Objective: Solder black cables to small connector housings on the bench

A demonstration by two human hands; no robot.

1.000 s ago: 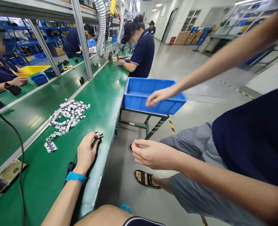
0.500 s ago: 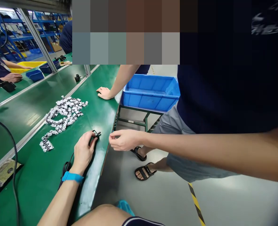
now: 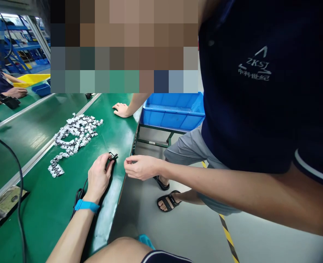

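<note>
My left hand (image 3: 99,177), with a blue band (image 3: 87,205) on the wrist, is closed in a pinch at the right side of the green table. Between thumb and fingers is a small black plug-like piece (image 3: 113,156); its open top shows something light inside, and dark prongs point right. A black cable (image 3: 78,195) lies bundled beside my wrist; whether it joins the piece is hidden. My right hand is out of view. Just right of the piece, past the table edge, hovers a co-worker's hand (image 3: 139,166) with its fingertips together; I cannot tell whether it holds anything.
White linked parts (image 3: 77,131) are heaped on the green table (image 3: 52,219). The co-worker's other hand (image 3: 120,109) rests flat farther back. A blue crate (image 3: 172,118) stands on a frame beyond the edge. A loose cable (image 3: 15,160) hangs at left; another person's hand (image 3: 19,92) is across the line.
The co-worker's body has shifted left and leaned in, and the near hand has moved slightly left and down. My left hand keeps its pinch on the black piece.
</note>
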